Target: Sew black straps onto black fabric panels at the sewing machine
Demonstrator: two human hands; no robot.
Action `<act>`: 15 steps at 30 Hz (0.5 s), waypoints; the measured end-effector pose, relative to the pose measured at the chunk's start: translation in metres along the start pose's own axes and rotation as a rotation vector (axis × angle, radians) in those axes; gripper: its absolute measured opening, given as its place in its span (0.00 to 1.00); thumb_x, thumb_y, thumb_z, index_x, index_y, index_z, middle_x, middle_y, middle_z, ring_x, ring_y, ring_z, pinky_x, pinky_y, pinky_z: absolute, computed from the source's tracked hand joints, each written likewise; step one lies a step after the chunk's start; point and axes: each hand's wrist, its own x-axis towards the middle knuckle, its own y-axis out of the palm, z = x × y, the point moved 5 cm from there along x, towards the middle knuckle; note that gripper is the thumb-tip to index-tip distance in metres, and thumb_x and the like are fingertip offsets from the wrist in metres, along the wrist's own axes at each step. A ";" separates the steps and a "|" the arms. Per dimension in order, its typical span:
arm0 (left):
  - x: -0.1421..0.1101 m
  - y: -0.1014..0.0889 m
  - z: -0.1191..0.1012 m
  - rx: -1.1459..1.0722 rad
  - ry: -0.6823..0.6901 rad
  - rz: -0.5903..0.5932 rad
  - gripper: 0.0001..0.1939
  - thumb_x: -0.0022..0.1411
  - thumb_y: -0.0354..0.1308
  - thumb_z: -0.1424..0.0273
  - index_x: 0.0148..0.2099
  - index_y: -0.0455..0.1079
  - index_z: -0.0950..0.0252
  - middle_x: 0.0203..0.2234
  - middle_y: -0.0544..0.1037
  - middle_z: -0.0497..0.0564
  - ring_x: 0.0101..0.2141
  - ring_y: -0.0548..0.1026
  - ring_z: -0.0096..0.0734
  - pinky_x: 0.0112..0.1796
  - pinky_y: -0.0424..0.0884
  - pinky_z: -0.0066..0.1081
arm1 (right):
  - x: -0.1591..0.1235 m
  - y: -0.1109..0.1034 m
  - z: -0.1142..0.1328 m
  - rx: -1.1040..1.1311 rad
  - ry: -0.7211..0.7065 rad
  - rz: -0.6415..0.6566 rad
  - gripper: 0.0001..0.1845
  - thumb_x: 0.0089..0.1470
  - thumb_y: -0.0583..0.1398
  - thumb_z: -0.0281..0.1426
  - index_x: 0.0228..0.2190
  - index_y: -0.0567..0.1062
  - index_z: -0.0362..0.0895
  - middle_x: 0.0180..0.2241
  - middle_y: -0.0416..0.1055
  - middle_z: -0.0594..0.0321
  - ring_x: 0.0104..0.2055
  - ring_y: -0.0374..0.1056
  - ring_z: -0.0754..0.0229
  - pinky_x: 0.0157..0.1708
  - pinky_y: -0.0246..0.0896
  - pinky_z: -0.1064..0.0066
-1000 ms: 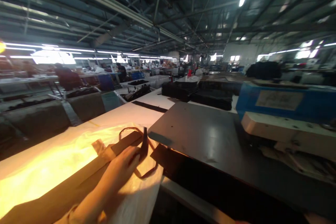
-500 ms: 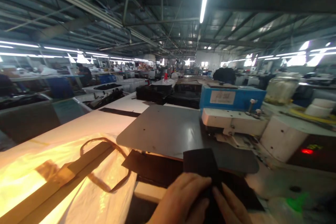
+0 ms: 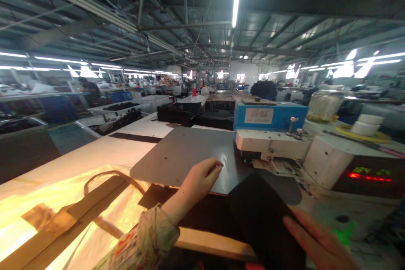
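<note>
Left hand (image 3: 202, 177) curls inward; right hand (image 3: 319, 236), blurred, seems extended.

A loose, pale olive-beige cloth sleeve (image 3: 133, 244) with blurred reddish-orange and greenish patterning, at the lower centre-left of the frame, bunches into a wrinkled cuff (image 3: 161, 225) behind the bare left hand (image 3: 201, 177); the right hand (image 3: 321, 238), lower right, is bare too

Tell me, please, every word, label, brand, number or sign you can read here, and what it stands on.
White label on the blue box: its print is too blurred to read.
Lit green characters on the dark panel: too blurred to read with certainty.
No other text can be made out.
</note>
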 end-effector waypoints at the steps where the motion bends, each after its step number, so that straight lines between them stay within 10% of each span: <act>1: 0.002 -0.002 -0.006 -0.033 0.046 -0.049 0.10 0.61 0.45 0.68 0.39 0.67 0.64 0.29 0.72 0.48 0.32 0.69 0.28 0.34 0.63 0.25 | 0.013 -0.003 0.001 -0.012 0.016 0.009 0.19 0.47 0.55 0.43 0.41 0.73 0.51 0.42 0.72 0.64 0.45 0.66 0.54 0.42 0.65 0.69; 7: 0.006 0.046 -0.034 0.122 0.295 0.098 0.11 0.60 0.48 0.67 0.44 0.67 0.63 0.38 0.69 0.52 0.40 0.66 0.32 0.41 0.62 0.31 | 0.089 0.012 -0.005 -0.119 0.003 0.115 0.21 0.49 0.52 0.39 0.42 0.72 0.42 0.41 0.72 0.58 0.44 0.67 0.54 0.45 0.61 0.65; 15: 0.018 0.079 -0.010 0.283 0.232 0.177 0.13 0.59 0.49 0.64 0.46 0.65 0.59 0.41 0.68 0.50 0.41 0.64 0.37 0.40 0.62 0.36 | 0.129 0.035 -0.032 -0.389 -0.039 0.193 0.18 0.49 0.52 0.33 0.41 0.72 0.39 0.40 0.72 0.54 0.42 0.68 0.55 0.43 0.61 0.66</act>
